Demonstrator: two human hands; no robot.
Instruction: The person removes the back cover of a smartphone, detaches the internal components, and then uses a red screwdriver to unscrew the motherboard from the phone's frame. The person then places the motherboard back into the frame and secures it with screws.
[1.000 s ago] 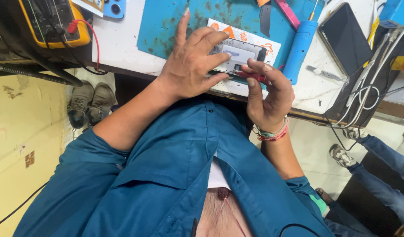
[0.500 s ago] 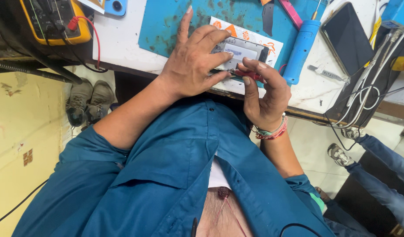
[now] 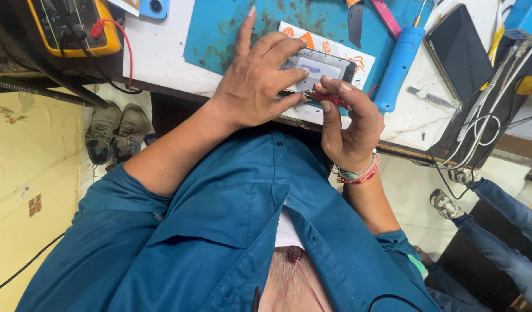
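Nearest you: blue shirt (image 3: pixel 219 231), both forearms raised from your lap toward the surface (image 3: pixel 162 52).

Your right hand (image 3: pixel 349 130) sits at the near edge of the surface, wrist bent back with a beaded band on it, palm turned toward you. Its grip is pinched together on a small red-handled tool (image 3: pixel 329 98), thumb and forefinger on the handle, tip aimed at the near edge of the opened phone (image 3: pixel 318 66).

Your left hand (image 3: pixel 257 81) lies palm down over the phone's left part, fingers spread, index finger stretched out onto the teal mat (image 3: pixel 231 34). That grip is pressed flat on the phone, pinning it rather than closing around it.

The phone lies back-up on a white-and-orange card on the mat, just beyond both hands.

Step in hand, judging by this: working the tool into the phone's near edge while holding it steady. Next move calls for firm downward pressure from the left hand and small, controlled tool motion.

Farther out: blue cylindrical tool (image 3: pixel 398 66), dark phone (image 3: pixel 459 49), yellow multimeter (image 3: pixel 75 26) with a red lead.
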